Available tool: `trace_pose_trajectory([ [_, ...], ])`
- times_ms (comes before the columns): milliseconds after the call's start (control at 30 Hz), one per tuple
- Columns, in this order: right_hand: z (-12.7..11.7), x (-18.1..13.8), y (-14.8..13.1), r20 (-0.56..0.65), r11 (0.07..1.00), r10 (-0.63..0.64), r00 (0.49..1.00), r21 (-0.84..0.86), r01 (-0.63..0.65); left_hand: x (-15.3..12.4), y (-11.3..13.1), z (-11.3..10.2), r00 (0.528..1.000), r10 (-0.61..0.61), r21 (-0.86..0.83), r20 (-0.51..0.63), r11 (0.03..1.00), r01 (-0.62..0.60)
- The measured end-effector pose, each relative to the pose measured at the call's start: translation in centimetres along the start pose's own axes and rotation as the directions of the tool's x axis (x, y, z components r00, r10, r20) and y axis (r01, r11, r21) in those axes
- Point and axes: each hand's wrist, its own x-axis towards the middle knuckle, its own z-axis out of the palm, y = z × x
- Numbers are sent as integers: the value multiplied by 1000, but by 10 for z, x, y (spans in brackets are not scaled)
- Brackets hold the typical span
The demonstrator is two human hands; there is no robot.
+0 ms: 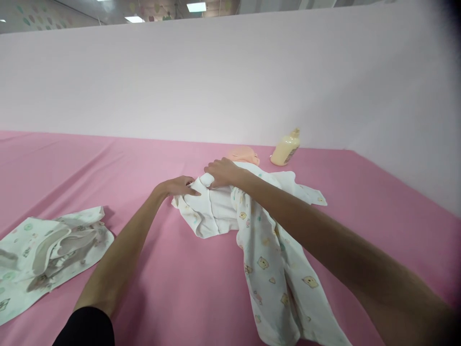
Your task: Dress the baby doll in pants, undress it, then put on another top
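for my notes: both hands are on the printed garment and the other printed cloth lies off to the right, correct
Not quite: in the head view, the other printed cloth lies off to the left. The left hand and right hand are on the printed garment.

Garment (264, 263): matt cloth; bottle (285, 149): glossy, smooth plastic; wall (198, 81): smooth, matt.

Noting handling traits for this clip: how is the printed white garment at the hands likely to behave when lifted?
The printed white garment is probably floppy, judging by its soft folds. Thin-looking cloth suggests it's light. Raised only near the left hand and right hand, its near end would likely sag.
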Motion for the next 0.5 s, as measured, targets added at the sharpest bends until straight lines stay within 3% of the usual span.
trace_pose_trajectory([
  [167, 11, 1, -5, -72, 999, -41, 997, -8, 41, 2, 1, 0, 1000, -27, -21, 6, 999, 27],
  [333, 9, 3, -17, -113, 987, -158, 981, 5, 159, 1, -1, -1, 1000, 13, -42, 9, 999, -13],
  [500, 9, 5, -20, -146, 981, -193, 970, -4, 194, -1, -1, -4, 1000, 21, -25, 23, 999, -20],
])
